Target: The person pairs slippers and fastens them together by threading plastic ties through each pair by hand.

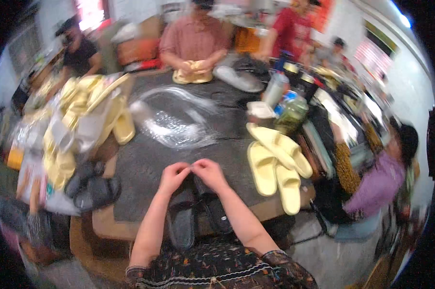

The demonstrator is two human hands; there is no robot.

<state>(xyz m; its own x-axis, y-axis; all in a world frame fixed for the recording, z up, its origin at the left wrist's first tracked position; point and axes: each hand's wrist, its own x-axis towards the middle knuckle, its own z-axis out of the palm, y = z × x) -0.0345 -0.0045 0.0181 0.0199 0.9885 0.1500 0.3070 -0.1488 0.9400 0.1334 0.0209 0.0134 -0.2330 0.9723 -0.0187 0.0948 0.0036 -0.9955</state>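
My left hand (174,177) and my right hand (209,174) meet over the near part of the dark table mat (140,173). Both are closed, fingertips pinched together and almost touching. Whatever lies between the fingertips is too small or blurred to make out. Just below them, between my forearms, a pair of black slide sandals lies at the table's near edge, the left slide (182,229) and the right slide (216,212) side by side. Beyond my hands, a crumpled clear plastic bag (176,130) is spread on the mat.
Yellow slides (263,168) lie to the right, near a jar (293,115) and bottles. On the left is a heap of yellow slides (82,106), with black slides (99,192) nearer me. A person (195,41) across the table holds yellow footwear; another (376,183) sits at right.
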